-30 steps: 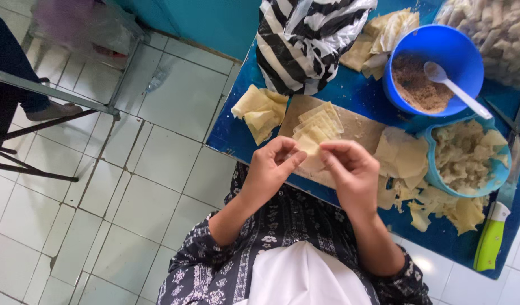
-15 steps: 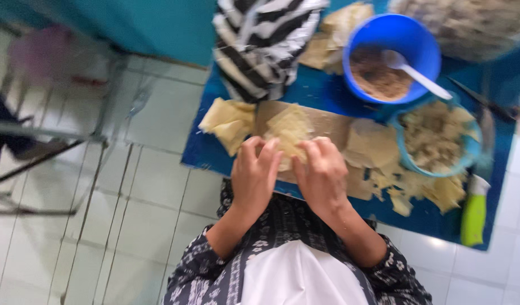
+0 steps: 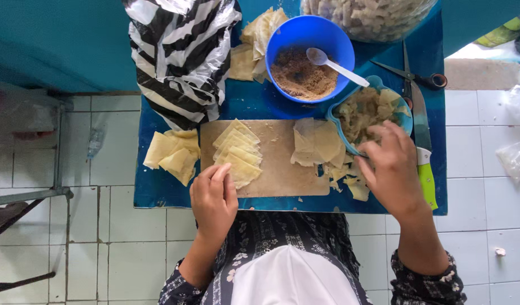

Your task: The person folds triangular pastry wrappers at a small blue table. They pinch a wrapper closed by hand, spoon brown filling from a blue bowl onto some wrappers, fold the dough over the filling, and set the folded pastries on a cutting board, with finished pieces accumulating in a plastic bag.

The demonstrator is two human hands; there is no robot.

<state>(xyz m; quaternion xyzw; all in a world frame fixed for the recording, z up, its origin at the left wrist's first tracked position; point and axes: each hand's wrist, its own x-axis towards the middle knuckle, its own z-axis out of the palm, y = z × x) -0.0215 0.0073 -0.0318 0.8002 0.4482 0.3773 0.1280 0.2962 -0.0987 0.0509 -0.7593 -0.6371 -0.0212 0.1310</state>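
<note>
On the blue surface [image 3: 158, 195] lies a wooden cutting board [image 3: 277, 169], and near its left end sits a fanned stack of pale yellow dough wrappers [image 3: 237, 152]. At the board's near edge the left hand [image 3: 213, 200] rests with its fingers [image 3: 217, 175] stretched out and released, the tips touching the lowest wrapper of the stack; it grasps nothing. To the right, the right hand [image 3: 391, 169] hovers over the rim of a light blue bowl [image 3: 378, 85] filled with torn wrapper pieces; its fingers [image 3: 384, 135] are spread and slightly curled, and whether they grip a piece cannot be told. More loose wrapper sheets [image 3: 319, 144] lie on the right part of the board, spilling over its edge towards the bowl. Beyond the board stands a deep blue bowl [image 3: 282, 39] of brown crumbly filling with a white plastic spoon [image 3: 333, 63] leaning in it. Left of the board lies another small pile of folded wrappers [image 3: 172, 155], just below a black-and-white striped plastic bag [image 3: 178, 53]. Along the right edge of the surface lie a knife with a green handle [image 3: 425, 164] and, further back, a pair of scissors [image 3: 415, 76]
</note>
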